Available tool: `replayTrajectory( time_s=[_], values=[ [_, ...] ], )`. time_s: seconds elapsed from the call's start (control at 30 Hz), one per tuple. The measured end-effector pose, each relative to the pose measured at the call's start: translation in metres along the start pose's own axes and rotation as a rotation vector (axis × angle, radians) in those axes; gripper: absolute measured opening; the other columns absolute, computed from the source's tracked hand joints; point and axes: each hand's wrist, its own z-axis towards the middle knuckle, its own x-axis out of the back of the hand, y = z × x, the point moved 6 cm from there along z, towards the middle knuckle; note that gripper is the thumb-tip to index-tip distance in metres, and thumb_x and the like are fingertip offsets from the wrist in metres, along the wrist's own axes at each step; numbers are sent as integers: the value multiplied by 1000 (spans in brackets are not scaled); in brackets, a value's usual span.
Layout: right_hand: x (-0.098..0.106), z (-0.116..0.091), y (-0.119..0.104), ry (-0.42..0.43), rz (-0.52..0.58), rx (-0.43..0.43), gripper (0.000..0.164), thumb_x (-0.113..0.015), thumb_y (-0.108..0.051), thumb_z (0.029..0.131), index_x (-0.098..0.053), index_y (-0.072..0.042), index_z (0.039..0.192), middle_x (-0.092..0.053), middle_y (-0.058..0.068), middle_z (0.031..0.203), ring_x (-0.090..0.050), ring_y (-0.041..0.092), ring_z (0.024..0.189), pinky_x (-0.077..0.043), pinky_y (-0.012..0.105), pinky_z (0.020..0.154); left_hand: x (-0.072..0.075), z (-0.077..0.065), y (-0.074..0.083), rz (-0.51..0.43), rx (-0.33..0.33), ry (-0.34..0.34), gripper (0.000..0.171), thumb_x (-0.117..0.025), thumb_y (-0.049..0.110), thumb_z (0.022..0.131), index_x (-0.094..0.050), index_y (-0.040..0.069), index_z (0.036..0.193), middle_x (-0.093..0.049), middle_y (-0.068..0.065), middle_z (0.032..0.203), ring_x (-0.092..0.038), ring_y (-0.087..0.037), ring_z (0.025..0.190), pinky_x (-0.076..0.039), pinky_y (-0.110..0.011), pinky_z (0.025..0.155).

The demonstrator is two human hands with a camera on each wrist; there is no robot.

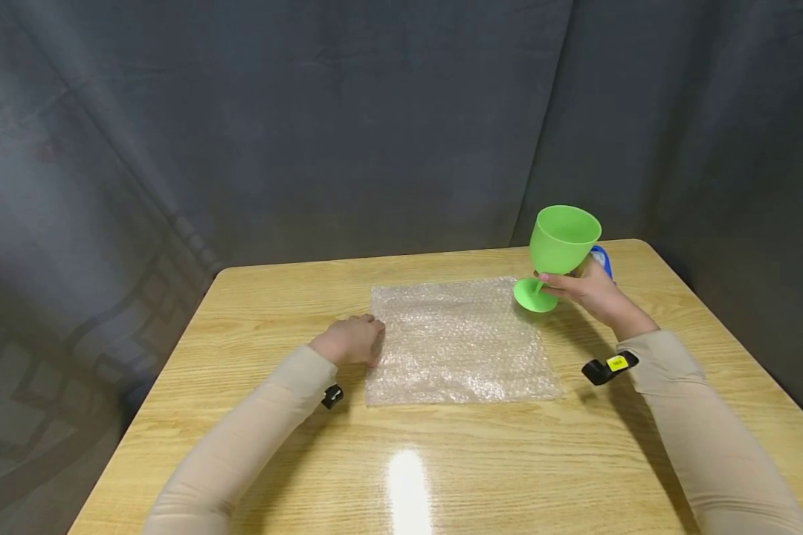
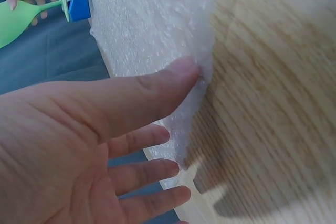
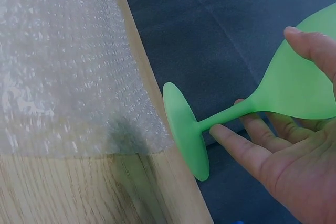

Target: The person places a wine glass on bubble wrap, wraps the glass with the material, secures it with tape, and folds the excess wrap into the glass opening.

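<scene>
My right hand [image 1: 595, 290] holds a bright green plastic goblet [image 1: 562, 241] round its lower bowl and stem, tilted, its round foot [image 3: 184, 129] above the sheet's right edge. In the right wrist view the thumb lies against the bowl and the fingers pass under the stem. A sheet of clear bubble wrap [image 1: 458, 342] lies flat on the table. At its left edge is my left hand [image 1: 355, 339]. The left wrist view shows this hand's thumb [image 2: 168, 85] over the edge of the wrap, with the other fingers spread apart and relaxed.
Behind my right hand stands a blue object [image 1: 602, 260], partly hidden by it. The wooden table [image 1: 294, 453] has its far edge just beyond the wrap. Dark grey curtains [image 1: 375, 134] hang behind the table and at both sides.
</scene>
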Motion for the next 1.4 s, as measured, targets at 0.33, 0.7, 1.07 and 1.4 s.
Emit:
replayTrajectory(
  time_s=[0.33,0.7,1.07,1.4],
  values=[
    [-3,1,1,-26,35,-9,44,-56,8,92,-45,-19,125,-58,-2,110,-63,8,99,-56,21,83,8,-7,2,-35,-50,41,67,-80,26,79,-51,8,136,-43,-19,147,-42,-38,135,-44,-52,104],
    [-5,1,0,-32,27,4,45,-56,10,92,-45,-19,125,-59,-3,111,-63,7,99,-56,22,83,12,-17,-2,-82,-74,89,19,-73,19,86,-62,8,96,-61,-3,89,-56,-16,80,-54,-35,74],
    [-9,1,-2,-38,-13,9,44,-58,7,92,-46,-19,125,-59,-3,110,-62,6,98,-55,20,83,0,-16,-1,-82,-89,86,19,-75,17,84,-58,10,90,-56,-1,82,-50,-15,75,-51,-33,70],
    [-12,1,-4,-59,25,16,45,-56,10,92,-44,-18,126,-58,-1,112,-62,6,99,-56,22,83,6,-18,-7,-116,-85,101,8,-68,10,87,-61,10,91,-62,-2,85,-56,-16,77,-53,-34,72]
  ],
)
